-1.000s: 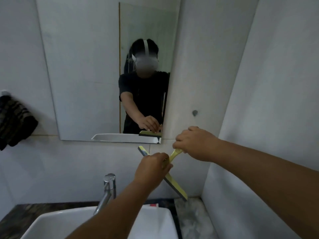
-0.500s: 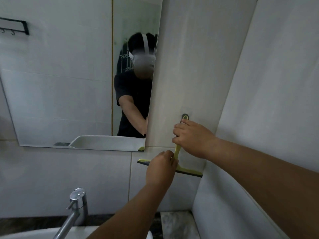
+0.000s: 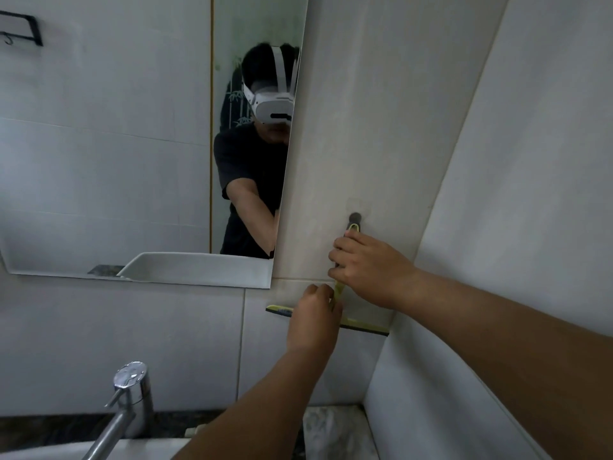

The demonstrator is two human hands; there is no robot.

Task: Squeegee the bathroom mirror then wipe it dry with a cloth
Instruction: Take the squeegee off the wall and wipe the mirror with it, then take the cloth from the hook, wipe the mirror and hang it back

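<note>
Head view: I am holding the squeegee (image 3: 360, 323) against the wall tile, right of the mirror (image 3: 132, 144).

Nearest, my left hand (image 3: 313, 318) is curling its fingers around the yellow handle just above the blade; beyond it, my right hand (image 3: 368, 267) is gripping the upper handle. Farther up, the handle's loop is sitting at the dark wall hook (image 3: 355, 218).
</note>
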